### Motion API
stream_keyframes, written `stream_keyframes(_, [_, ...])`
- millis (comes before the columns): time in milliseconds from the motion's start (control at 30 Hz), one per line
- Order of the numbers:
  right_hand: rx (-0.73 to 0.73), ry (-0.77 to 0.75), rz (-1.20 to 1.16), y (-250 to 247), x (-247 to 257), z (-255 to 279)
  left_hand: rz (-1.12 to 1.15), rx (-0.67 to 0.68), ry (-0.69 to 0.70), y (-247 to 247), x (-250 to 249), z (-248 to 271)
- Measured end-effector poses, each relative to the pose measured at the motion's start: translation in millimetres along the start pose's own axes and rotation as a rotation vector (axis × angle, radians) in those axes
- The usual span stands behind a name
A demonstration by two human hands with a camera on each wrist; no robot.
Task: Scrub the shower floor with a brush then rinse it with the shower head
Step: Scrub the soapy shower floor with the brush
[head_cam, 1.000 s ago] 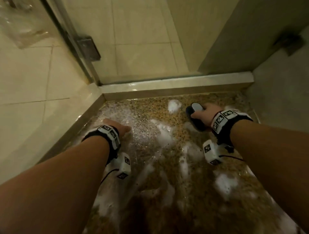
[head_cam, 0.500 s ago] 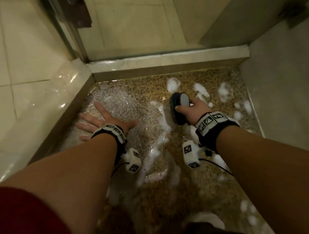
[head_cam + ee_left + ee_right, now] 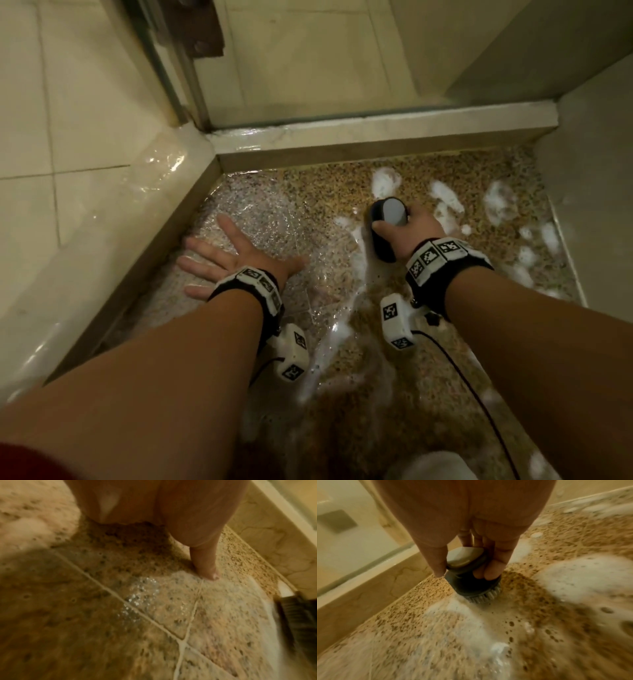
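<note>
My right hand (image 3: 407,229) grips a round dark brush (image 3: 387,226) with a grey cap, bristles down on the speckled shower floor (image 3: 325,192). In the right wrist view my fingers (image 3: 489,572) curl round the brush (image 3: 467,577), whose pale bristles meet white foam (image 3: 583,574). My left hand (image 3: 236,257) lies flat on the wet floor near the left curb, fingers spread. The left wrist view shows one straight finger (image 3: 205,566) touching the soapy floor (image 3: 154,615), and the brush (image 3: 298,618) at the right edge. No shower head is in view.
A raised marble curb (image 3: 342,137) bounds the floor at the back and another curb (image 3: 102,246) on the left. A glass door frame (image 3: 178,68) rises at the back left corner. A wall (image 3: 596,171) closes the right side. Foam patches (image 3: 500,202) dot the floor.
My left hand has opened from a curled pose to lie flat with spread fingers. My right hand has drawn the brush leftward and a little nearer, leaving foam patches to its right.
</note>
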State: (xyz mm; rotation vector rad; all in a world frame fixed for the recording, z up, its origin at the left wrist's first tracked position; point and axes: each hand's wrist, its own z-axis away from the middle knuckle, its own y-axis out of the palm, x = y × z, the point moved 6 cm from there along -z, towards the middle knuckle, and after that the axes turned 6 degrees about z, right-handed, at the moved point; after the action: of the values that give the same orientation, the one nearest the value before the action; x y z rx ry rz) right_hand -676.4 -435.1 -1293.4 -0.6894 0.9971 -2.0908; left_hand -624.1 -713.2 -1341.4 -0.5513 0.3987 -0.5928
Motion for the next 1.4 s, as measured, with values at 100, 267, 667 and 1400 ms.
stream_keyframes(100, [-0.044, -0.025, -0.002, 7, 28, -13, 0.016, 0.002, 0.004, 3, 0, -7])
stream_keyframes(267, [0.002, -0.317, -0.060, 53, 115, 1, 0.020, -0.054, -0.008, 9, 2, -14])
stream_keyframes(667, [-0.143, 0.143, -0.165, -37, -30, -71, 0.014, -0.048, 0.006, 8, 2, -14])
stream_keyframes(1400, [-0.156, -0.129, -0.138, -15, 40, -59, 0.012, -0.054, 0.001, 8, 1, -12])
